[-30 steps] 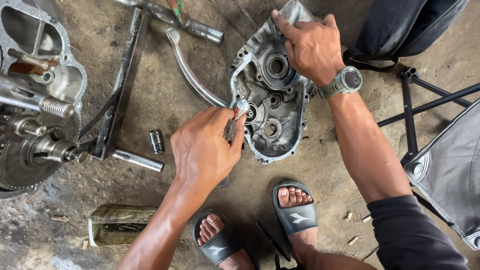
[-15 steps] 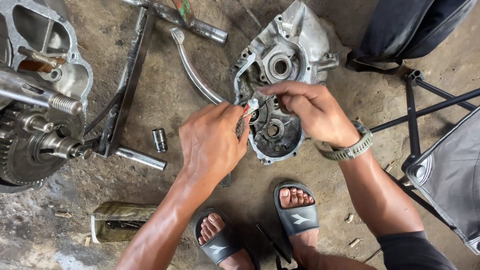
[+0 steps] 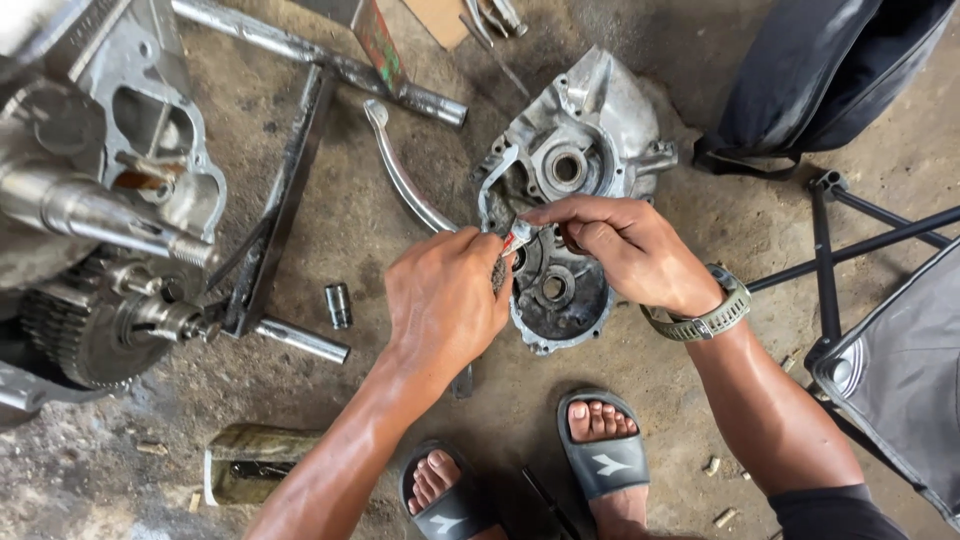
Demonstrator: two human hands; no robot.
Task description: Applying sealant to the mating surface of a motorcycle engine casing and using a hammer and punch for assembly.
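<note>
Pinching a small tube (image 3: 517, 237) between them, left hand (image 3: 445, 300) and right hand (image 3: 625, 250) meet over the engine casing (image 3: 575, 180).

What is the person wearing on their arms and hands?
Both hands are bare, no gloves. The left hand and its forearm have nothing on them. The right hand has a greenish wristwatch with a ridged band, and a dark sleeve covers the upper arm.

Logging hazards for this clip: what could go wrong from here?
1. Both hands, left hand and right hand, pinch a small tube above the engine cover; its contents might drip where unwanted.
2. The loose socket lies on the gritty floor and could roll or get lost.
3. Sandalled toes sit near the cover.
</note>
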